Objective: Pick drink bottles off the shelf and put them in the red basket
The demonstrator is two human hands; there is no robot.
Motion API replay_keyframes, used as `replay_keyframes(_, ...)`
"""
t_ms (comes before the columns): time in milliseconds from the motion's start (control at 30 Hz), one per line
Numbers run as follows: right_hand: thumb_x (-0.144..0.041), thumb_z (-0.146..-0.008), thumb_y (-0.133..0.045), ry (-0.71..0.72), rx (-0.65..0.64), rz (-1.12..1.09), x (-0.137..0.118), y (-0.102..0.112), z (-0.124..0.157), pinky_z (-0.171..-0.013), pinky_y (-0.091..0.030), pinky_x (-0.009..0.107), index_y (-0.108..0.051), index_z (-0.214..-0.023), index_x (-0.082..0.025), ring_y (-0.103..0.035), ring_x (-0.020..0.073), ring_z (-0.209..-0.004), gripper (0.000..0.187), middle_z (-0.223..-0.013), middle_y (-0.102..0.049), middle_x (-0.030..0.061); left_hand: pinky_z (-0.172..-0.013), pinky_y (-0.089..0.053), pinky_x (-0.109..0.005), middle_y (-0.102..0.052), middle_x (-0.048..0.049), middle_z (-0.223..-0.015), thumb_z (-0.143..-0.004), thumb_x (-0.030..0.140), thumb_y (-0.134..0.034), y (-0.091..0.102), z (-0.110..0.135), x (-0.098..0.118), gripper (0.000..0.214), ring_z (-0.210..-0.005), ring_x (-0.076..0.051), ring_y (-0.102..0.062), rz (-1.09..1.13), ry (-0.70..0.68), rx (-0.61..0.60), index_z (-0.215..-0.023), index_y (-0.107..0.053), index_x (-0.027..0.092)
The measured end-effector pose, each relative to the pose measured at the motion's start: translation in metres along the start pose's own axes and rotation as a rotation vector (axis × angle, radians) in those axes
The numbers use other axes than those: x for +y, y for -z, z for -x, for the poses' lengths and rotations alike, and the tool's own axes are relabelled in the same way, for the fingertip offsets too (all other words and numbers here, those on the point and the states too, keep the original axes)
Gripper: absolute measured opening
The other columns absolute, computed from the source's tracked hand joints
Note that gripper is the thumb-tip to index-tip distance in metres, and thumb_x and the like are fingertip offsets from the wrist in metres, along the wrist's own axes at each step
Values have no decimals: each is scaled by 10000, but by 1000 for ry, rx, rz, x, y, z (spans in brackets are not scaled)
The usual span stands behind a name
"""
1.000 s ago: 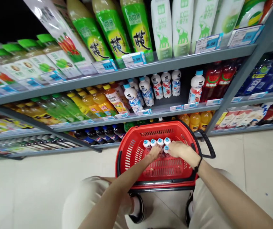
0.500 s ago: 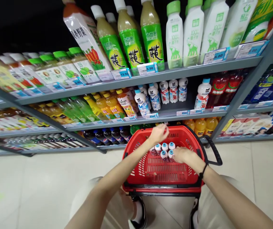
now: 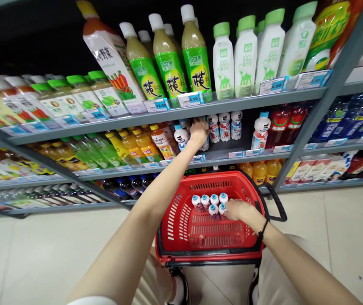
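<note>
My left hand (image 3: 199, 130) reaches onto the middle shelf, its fingers wrapped round the upper part of a small white drink bottle (image 3: 205, 145) that is mostly hidden behind it. Just left of it stands a similar blue-capped bottle (image 3: 180, 135). Down in the red shopping basket (image 3: 206, 250), several small blue-capped bottles (image 3: 214, 200) stand upright in two short rows. My right hand (image 3: 236, 209), with a black band on the wrist, closes on the front right bottle (image 3: 223, 212) of this group; its fingertips are partly hidden.
Small bottles (image 3: 225, 127) stand farther right on the middle shelf, and a pink-labelled one (image 3: 260, 130) near red drinks. Above them runs the upper shelf edge (image 3: 232, 103). The basket's black handle (image 3: 278, 203) sticks out right. Orange drinks (image 3: 259, 171) line the bottom shelf.
My left hand has gone from above the basket up to the middle shelf and closed round a bottle. My right hand stays at the same bottle in the basket. The view has shifted slightly.
</note>
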State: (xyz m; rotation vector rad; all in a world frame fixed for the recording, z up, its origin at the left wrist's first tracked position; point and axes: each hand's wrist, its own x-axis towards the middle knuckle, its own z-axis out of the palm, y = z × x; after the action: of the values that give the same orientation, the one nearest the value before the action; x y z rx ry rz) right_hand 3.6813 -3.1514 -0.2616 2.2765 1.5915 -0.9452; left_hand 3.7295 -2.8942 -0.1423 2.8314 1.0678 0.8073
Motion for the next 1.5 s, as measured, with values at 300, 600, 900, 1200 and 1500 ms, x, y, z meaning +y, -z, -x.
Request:
replay_keyframes(300, -156, -1017, -603, 134, 304, -152, 5, -2, 10, -949, -585, 427, -649, -1347, -85, -754, 303, -1123, 341, -1227, -765, 209, -1141, -454, -443, -636, -198, -1386, -891, 348, -783, 62, 84, -6, 577, -1329, -332, -594, 369, -522, 66, -1363, -551, 112)
replay_keyframes(600, -391, -1112, -45, 537, 463, -723, -30, -15, 9, -510, -545, 277, -775, -1011, -89, -700, 194, -575, 797, -745, -795, 132, -937, -575, -331, -739, -145, -1277, -724, 467, -939, 98, 202, -48, 748, -1139, -248, -711, 1458, -84, -178, -1322, -621, 149)
replay_keyframes(900, -557, -878, -777, 554, -55, -1775, -60, -46, 0, -620, -550, 309, -663, -1082, -178, -710, 205, -721, 446, -919, -773, 96, -970, -577, -358, -671, -179, -1437, -785, 363, -909, 59, 245, -118, 701, -1196, -267, -698, 1648, 239, -240, -1389, -615, 160)
replay_keyframes(1200, -537, -785, -891, 495, 137, -1440, -71, -61, -8, -588, -533, 309, -610, -1021, -217, -608, 142, -572, 486, -753, -715, 2, -974, -583, -356, -722, -145, -1334, -743, 308, -935, 69, 257, -121, 627, -1134, -234, -714, 1572, 230, -187, -1275, -635, 164)
replay_keyframes(1500, -491, -724, -936, 451, 179, -1465, -70, -67, -8, -749, -578, 333, -700, -996, -220, -688, 191, -769, 451, -899, -771, 25, -896, -576, -314, -742, -105, -1167, -730, 268, -927, 66, 260, -111, 508, -1036, -202, -708, 1474, 195, -176, -1134, -644, 146)
